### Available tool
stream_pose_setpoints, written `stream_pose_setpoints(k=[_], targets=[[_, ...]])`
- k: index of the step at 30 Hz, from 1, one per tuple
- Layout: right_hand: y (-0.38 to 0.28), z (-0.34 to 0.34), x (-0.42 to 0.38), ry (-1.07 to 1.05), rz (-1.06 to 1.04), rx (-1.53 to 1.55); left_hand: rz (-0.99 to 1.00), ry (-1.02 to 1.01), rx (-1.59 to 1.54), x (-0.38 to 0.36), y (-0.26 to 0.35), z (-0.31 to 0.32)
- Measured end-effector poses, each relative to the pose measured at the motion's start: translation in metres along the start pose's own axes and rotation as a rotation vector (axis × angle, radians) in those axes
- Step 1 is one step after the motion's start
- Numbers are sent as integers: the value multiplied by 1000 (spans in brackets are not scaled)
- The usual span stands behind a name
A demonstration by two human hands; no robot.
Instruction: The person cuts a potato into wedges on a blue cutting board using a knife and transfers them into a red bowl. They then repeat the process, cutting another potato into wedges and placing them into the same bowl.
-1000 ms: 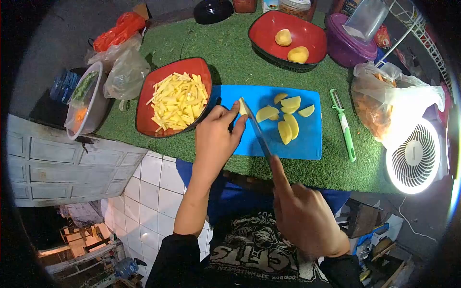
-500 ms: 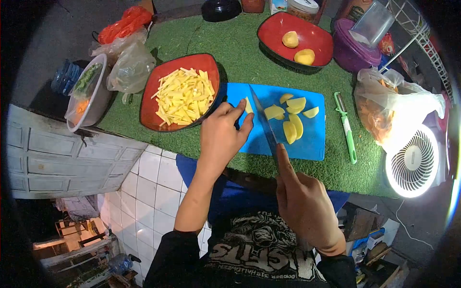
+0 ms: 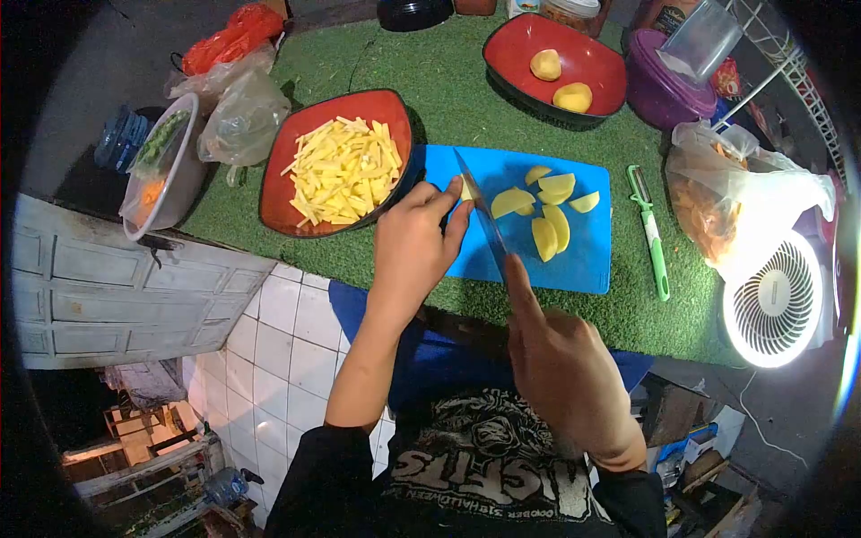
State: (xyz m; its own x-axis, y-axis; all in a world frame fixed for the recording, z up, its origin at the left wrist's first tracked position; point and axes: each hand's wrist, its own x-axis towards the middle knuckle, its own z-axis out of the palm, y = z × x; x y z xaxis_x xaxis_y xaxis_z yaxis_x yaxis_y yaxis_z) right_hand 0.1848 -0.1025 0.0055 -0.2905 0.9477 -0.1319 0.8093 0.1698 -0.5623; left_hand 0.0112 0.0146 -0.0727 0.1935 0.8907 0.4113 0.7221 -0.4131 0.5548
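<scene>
My right hand [image 3: 560,354] is wrapped round the handle of a kitchen knife [image 3: 484,211], index finger along its spine. The blade points away over a blue cutting board [image 3: 574,269]. At the board's left side my left hand [image 3: 421,233] pinches a small potato piece [image 3: 465,190], and the blade lies right beside it. Several potato wedges [image 3: 545,238] rest on the board to the right of the knife. A red bowl [image 3: 282,170] heaped with potato sticks [image 3: 345,170] stands just left of my left hand.
Another red bowl [image 3: 507,45] at the back holds two peeled potatoes [image 3: 571,97]. Right of the board lie a green-handled peeler [image 3: 654,242], a plastic bag [image 3: 708,197] and a lit white fan [image 3: 771,300]. Leftward are a white tub [image 3: 179,179] and a clear bag [image 3: 242,125].
The knife has moved left, closer to my left fingertips and the potato piece. My right hand has shifted slightly left with it. The view has tilted a little.
</scene>
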Motion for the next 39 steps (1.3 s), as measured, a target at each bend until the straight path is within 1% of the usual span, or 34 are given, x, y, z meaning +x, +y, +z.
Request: stream_pose_setpoints(k=[1,3,4,7,9,10,12,16,18,19,21,25,27,28,30,31,33,37,39], targets=[[-1,4,6,1,1,2,23,5,0,1,-1,1],[-3,15,21,122,-33,-76,47,9,7,-1,-2,-1],[-1,14,30,130,-38,-73,40,-7,0,-1,-1,-2],[5,16,42,146,-22,-2,57,0,4,0,-1,-2],[10,18,39,207,-10,37,31,-4,-8,0,0,-2],[10,16,36,205,-13,36,27,-1,-7,-1,1,-3],[7,6,29,215,-24,129,24,-14,-13,0,3,-4],[5,6,22,143,-8,81,81,27,-41,-1,-2,0],[9,15,22,223,-117,82,36,14,-25,-2,-1,-1],[8,16,22,223,-119,82,35,15,-24,-1,-1,-2],[5,16,23,178,-81,15,32,-10,0,-2,-1,-2],[0,16,33,135,-98,-44,30,-28,6,-1,-1,-3],[-4,21,48,125,-33,-91,57,-11,-7,-1,-4,-2],[4,30,55,129,-32,-91,60,-11,-7,-2,-4,-1],[20,47,68,403,-247,-217,60,14,-22,-1,-5,0],[23,45,68,406,-251,-219,62,19,-20,-1,-4,-1],[24,37,68,390,-361,-233,26,16,-14,-1,-2,-1],[16,31,61,380,-303,-205,31,23,-37,-2,-2,-1],[14,29,61,342,-202,-92,1,10,-36,-1,-1,-2]])
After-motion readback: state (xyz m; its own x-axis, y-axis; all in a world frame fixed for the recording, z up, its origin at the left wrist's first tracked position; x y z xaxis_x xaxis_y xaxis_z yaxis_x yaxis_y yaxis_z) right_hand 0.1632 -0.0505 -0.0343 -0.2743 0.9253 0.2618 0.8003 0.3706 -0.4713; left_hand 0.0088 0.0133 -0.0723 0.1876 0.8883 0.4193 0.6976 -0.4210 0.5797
